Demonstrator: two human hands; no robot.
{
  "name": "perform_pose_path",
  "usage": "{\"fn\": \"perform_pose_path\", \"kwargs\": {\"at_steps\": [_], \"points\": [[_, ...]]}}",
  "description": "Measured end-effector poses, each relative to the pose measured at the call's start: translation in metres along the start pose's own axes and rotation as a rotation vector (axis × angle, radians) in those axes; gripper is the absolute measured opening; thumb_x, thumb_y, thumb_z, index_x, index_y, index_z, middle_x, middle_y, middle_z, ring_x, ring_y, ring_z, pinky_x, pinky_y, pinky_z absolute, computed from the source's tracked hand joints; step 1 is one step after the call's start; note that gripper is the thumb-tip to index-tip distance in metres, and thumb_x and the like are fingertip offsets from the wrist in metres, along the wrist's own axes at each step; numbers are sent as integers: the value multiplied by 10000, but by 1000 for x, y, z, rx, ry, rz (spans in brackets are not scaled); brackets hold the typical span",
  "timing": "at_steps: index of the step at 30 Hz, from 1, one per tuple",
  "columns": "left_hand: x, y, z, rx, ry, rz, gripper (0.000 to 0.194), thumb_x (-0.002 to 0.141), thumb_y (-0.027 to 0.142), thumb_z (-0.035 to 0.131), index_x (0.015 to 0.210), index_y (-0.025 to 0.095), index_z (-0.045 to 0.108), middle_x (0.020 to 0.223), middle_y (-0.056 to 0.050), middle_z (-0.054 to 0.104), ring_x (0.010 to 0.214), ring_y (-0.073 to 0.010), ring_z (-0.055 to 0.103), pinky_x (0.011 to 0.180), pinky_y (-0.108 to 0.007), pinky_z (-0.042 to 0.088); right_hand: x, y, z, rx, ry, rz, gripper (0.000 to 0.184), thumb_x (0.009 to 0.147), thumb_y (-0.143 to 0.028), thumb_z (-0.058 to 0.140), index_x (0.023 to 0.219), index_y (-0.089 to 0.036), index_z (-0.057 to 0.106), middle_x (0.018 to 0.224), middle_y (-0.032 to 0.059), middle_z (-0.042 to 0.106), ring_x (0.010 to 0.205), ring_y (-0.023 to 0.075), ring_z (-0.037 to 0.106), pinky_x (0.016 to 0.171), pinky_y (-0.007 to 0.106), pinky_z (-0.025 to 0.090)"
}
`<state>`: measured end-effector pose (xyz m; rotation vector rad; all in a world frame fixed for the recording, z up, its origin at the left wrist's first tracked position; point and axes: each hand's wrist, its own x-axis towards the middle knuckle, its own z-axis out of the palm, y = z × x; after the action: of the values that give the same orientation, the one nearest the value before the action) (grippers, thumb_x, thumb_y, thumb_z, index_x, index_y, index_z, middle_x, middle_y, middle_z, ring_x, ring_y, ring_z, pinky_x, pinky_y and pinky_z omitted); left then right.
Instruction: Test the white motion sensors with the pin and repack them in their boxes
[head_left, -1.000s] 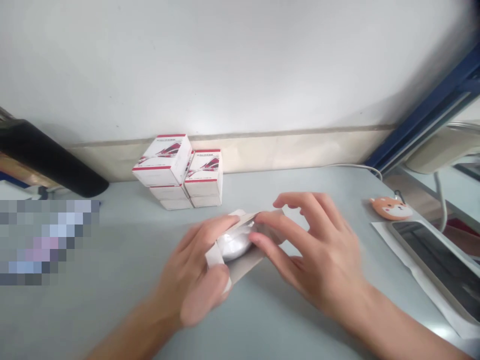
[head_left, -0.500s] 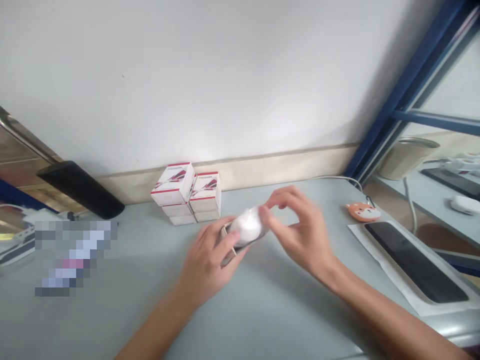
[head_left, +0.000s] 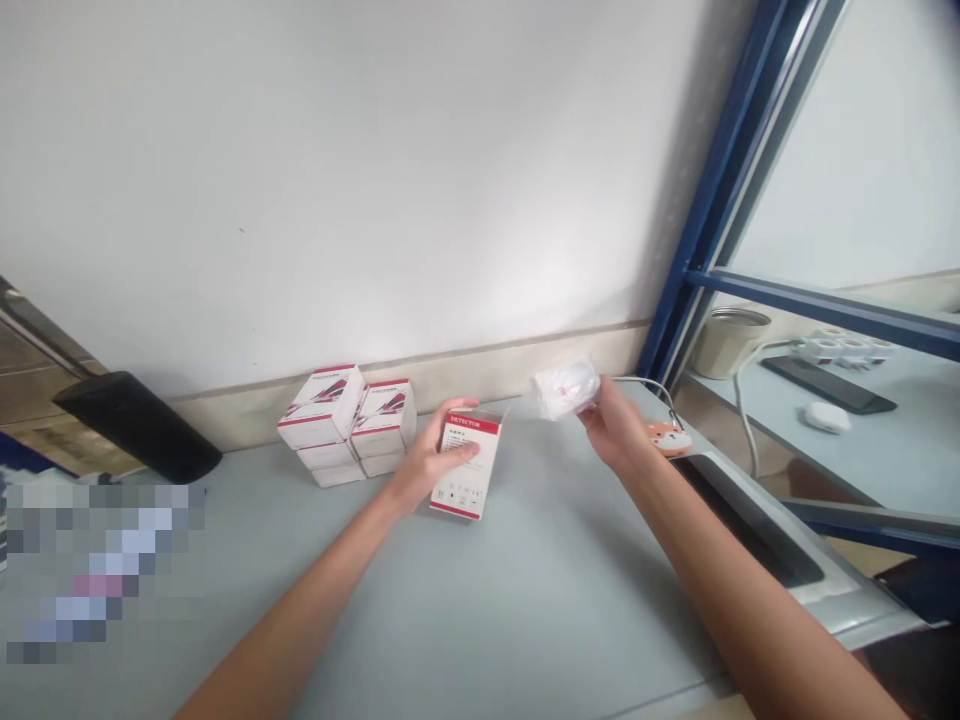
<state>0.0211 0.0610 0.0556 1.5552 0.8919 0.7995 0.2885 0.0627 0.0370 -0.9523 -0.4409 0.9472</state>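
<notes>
My left hand (head_left: 435, 455) is closed around a small white and red carton (head_left: 466, 470) marked "DETECTOR", its thumb across the printed face. The carton's top flap stands up. To the right, my right hand (head_left: 606, 420) grips a white item in a clear plastic bag (head_left: 566, 390), held apart from the carton near the wall. The bag's wrapping hides the item's exact kind. Beside my left hand, several matching cartons (head_left: 322, 410) are stacked in two columns against the wall.
A black padded bar (head_left: 139, 425) leans in at the left. At the right lie a dark phone-like slab (head_left: 750, 520) on a white sheet and an orange animal-faced pouch (head_left: 670, 438). A blue frame (head_left: 694, 200) borders a mirror-like pane beside the grey table (head_left: 450, 620).
The white item has come out of the carton in my right hand and moved right and up. My left hand has turned the carton so its printed side shows. The camera view has shifted.
</notes>
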Motion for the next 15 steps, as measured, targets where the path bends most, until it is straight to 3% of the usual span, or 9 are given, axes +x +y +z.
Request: {"fn": "perform_pose_path", "kwargs": {"at_steps": [3, 8, 10, 12, 14, 15], "points": [[15, -9, -7, 23, 53, -95, 760, 843, 503, 765, 1496, 279, 446, 1147, -67, 725, 988, -276, 726, 822, -400, 586, 6, 3, -3, -5, 15, 39, 160, 793, -266, 690, 745, -200, 553, 679, -35, 595, 620, 107, 555, 521, 195, 471], [30, -25, -20, 219, -39, -215, 632, 894, 616, 674, 1373, 213, 589, 1176, -126, 752, 1051, -329, 742, 846, -445, 594, 5, 5, -2, -29, 35, 45, 128, 826, -251, 629, 744, -202, 544, 636, -42, 570, 585, 106, 543, 508, 197, 480], [36, -26, -21, 288, 4, -169, 614, 834, 572, 759, 1326, 224, 642, 1257, -136, 727, 1202, -372, 682, 966, -495, 563, 3, 6, 0, -51, 33, 40, 115, 826, -239, 607, 741, -204, 537, 634, -43, 562, 582, 107, 538, 521, 204, 498], [42, -23, -16, 357, 77, -83, 581, 776, 479, 830, 1290, 254, 682, 1409, -128, 651, 1432, -393, 502, 1160, -526, 432, 0, 7, 2, -80, 30, 34, 122, 819, -239, 613, 741, -210, 524, 637, -46, 554, 583, 109, 535, 529, 212, 512], [40, -14, -7, 419, 173, 36, 514, 808, 435, 807, 1282, 273, 694, 1503, -103, 579, 1546, -370, 340, 1272, -510, 280, -4, 9, 5, -109, 27, 25, 132, 809, -241, 634, 757, -214, 516, 652, -52, 545, 590, 107, 532, 533, 211, 518], [36, -10, -1, 434, 216, 87, 476, 863, 446, 755, 1303, 280, 682, 1514, -92, 568, 1550, -353, 333, 1285, -497, 258, -7, 11, 6, -122, 23, 22, 135, 807, -242, 642, 767, -215, 516, 664, -53, 542, 599, 107, 535, 534, 209, 520]]}}
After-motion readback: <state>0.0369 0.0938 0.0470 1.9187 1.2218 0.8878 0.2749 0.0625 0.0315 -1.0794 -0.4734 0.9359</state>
